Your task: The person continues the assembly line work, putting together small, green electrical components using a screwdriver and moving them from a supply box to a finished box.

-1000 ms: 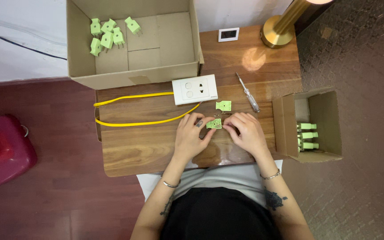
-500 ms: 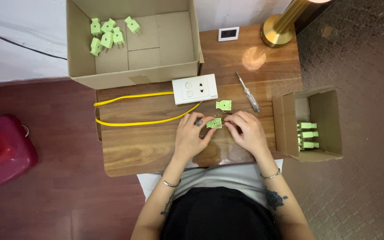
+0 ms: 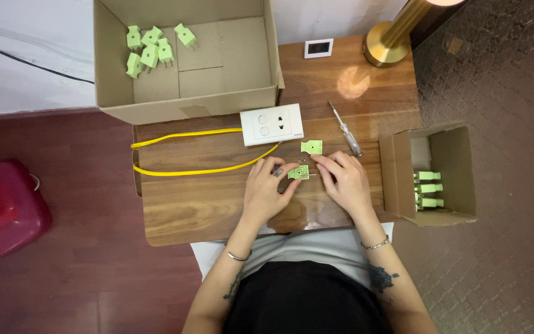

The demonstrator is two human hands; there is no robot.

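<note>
Green plug half (image 3: 298,173) at table (image 3: 205,204) centre, 6 o'clock from socket (image 3: 271,124); left hand (image 3: 267,192) and right hand (image 3: 344,182) fingers pinch it. Looks light, rigid, small; grip by edges.

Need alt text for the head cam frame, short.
Top-down view: a person's left hand and right hand hold a small green plug half on a wooden table, beside a white socket, yellow cable, screwdriver and two cardboard boxes of green plugs.
</note>
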